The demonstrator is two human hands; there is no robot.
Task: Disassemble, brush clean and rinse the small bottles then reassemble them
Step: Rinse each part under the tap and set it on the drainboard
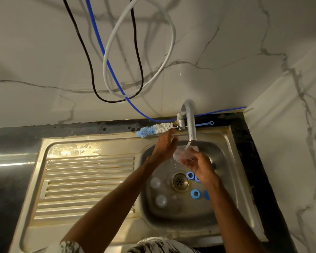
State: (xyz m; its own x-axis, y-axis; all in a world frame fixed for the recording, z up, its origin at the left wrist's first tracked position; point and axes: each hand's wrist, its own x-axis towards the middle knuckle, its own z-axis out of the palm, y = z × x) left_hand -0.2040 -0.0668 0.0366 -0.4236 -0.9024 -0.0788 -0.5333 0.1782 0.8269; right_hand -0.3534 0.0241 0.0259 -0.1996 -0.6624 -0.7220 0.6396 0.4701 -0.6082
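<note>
Our forearms [117, 198] reach under the tap [191, 123], where our right hand [199, 166] grips a clear small bottle [181, 155] in the stream, lying roughly crosswise, its mouth end blurred. Our left hand [165, 145], fingers straight, sits beside it. Blue rings [195, 193] and clear caps [155, 182] lie below the tap; the brush [154, 129] lies left of it.

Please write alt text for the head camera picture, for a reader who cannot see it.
A person's right hand holds a small clear bottle under the running tap of a steel sink, the left hand beside it. Blue rings and clear caps lie around the drain; a bottle brush rests behind the tap.
</note>
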